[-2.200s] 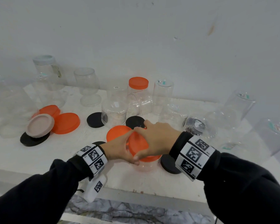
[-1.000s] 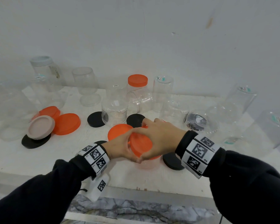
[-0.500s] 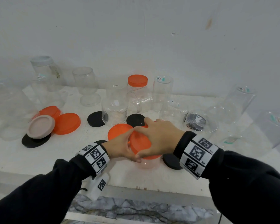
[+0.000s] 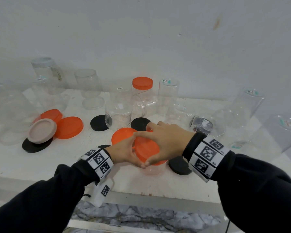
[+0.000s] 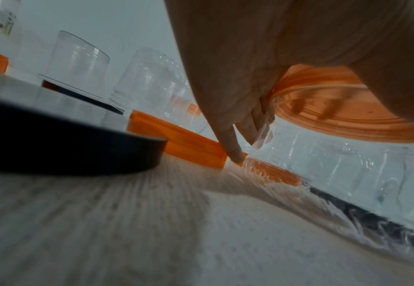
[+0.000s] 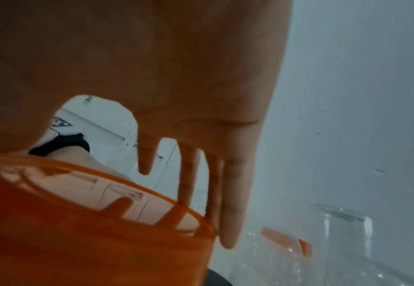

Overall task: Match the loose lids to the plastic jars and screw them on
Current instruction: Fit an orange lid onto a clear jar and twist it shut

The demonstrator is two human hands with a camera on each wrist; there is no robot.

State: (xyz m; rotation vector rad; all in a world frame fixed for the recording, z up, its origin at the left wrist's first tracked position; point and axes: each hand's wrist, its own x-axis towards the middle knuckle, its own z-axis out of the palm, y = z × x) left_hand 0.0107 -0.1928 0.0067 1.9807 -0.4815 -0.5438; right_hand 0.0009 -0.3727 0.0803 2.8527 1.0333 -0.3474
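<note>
Near the front edge of the desk we've got our right hand wrapped over the orange lid sitting on a clear jar, while our left hand grips that jar's side, pinky touching the desk.

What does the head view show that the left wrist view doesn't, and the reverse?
Only the head view: the right hand spread over the orange lid, the tan lid and the capped jar by the wall. Only the left wrist view: the clear jar's wall beneath the lid and a fingertip near the table. Both show the left hand at that jar, plus loose orange and black lids.
</note>
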